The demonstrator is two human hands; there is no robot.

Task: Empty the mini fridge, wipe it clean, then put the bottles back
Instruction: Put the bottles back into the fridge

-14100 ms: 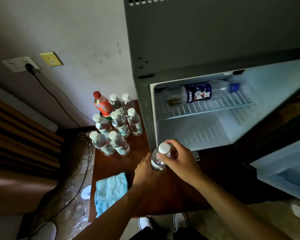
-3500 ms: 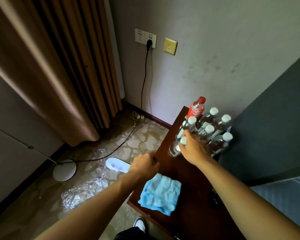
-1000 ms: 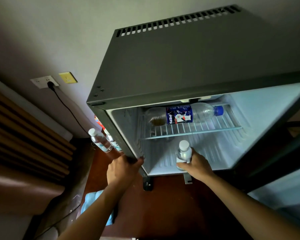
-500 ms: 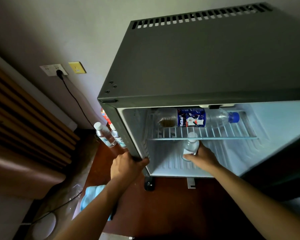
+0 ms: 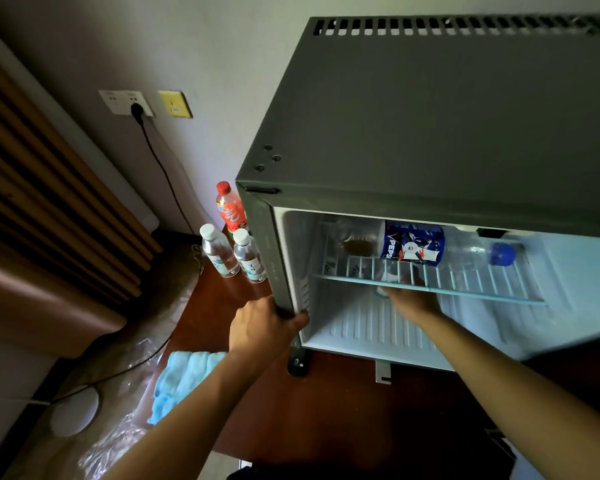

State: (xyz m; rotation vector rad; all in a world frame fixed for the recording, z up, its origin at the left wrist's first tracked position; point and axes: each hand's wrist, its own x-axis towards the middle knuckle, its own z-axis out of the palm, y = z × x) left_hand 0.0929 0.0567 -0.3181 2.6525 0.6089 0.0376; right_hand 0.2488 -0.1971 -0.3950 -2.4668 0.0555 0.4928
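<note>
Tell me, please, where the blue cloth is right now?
In the head view, lower left: the blue cloth lies on the wooden table, beside the left hand.

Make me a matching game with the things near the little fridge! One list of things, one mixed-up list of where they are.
Things:
1. Pepsi bottle
2. blue cloth
3. red bottle
4. left hand

Places:
A. gripping the fridge's front edge
B. lying on the wire shelf
C. standing by the wall beside the fridge
D. on the wooden table's corner

Pairs: 1-B, 2-D, 3-C, 4-A
</note>
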